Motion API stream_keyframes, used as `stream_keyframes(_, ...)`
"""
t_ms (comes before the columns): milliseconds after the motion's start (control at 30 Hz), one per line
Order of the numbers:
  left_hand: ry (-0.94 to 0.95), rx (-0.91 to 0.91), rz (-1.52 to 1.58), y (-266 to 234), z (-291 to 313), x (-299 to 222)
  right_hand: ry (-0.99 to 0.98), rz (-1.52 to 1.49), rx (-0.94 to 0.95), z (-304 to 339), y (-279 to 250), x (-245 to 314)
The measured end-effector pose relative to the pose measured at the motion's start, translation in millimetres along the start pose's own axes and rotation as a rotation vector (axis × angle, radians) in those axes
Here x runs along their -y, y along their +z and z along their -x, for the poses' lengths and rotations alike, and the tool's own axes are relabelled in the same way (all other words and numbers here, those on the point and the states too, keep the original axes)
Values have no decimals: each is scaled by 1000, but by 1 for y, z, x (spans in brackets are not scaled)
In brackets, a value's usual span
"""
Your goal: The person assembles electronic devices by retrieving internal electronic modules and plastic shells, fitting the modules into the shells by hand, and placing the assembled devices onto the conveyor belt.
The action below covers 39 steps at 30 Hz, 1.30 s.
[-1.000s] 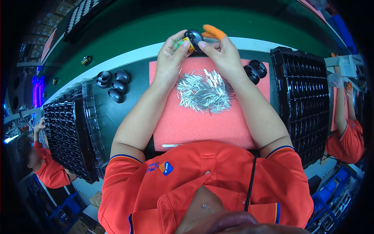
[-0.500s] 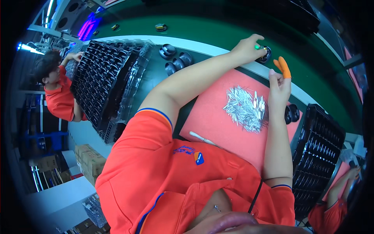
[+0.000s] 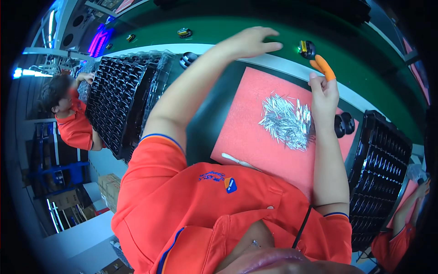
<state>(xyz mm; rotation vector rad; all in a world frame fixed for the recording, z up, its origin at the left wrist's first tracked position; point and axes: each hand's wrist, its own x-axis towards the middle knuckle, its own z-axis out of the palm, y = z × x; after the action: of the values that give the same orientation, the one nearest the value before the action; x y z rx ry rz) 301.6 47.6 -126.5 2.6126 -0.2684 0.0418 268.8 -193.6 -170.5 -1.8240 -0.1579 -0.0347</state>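
The left hand (image 3: 255, 43) is raised over the near edge of the green conveyor surface (image 3: 246, 20), its fingers spread loosely with a gap between thumb and fingertips, and it holds nothing visible. The right hand (image 3: 325, 93) is nearest to a rounded black unit (image 3: 307, 49) with a yellow part and a small green glow on its left side. This unit sits on the green surface, beyond the pale border strip (image 3: 283, 64). On the right hand, 2 fingers in orange covers (image 3: 325, 68) extend toward the unit's lower edge; whether they touch it cannot be told. The other fingers curl in near the thumb, and whether they grip anything cannot be told.

Below the hands, a pink foam mat (image 3: 242, 114) lies on the dark tabletop (image 3: 203, 116), bearing a loose pile of thin silvery-white strips (image 3: 287, 121) and a slim white stick (image 3: 235, 160). Beside the right wrist are 2 black shells (image 3: 344, 124); another black shell (image 3: 187, 60) lies left of the left forearm.

Black trays stand on both sides, a stack (image 3: 114, 98) at left and a tray (image 3: 376, 178) at right. Farther left on the green surface are 3 similar units (image 3: 184, 33). A co-worker (image 3: 75, 125) in red is at left.
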Motion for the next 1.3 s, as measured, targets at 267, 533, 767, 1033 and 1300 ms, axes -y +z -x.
stream_keyframes(267, -246, 40, -692, -48, 117, 20, -89, -140, 31, 4, 6, 10)
stream_keyframes(533, -264, -27, -413, -34, 109, 10, -100, -148, 40, 7, 6, 15)
stream_keyframes(767, 286, -109, 111, 3, 66, -75, 157, -324, 303, 14, 11, 25)
stream_keyframes(1033, 330, -139, 7, 2, 14, -22, 282, -480, 258, 3, 4, 21)
stream_keyframes(1300, -423, 144, -820, -78, 24, 156, 301, -574, 259, -2, 4, 14)
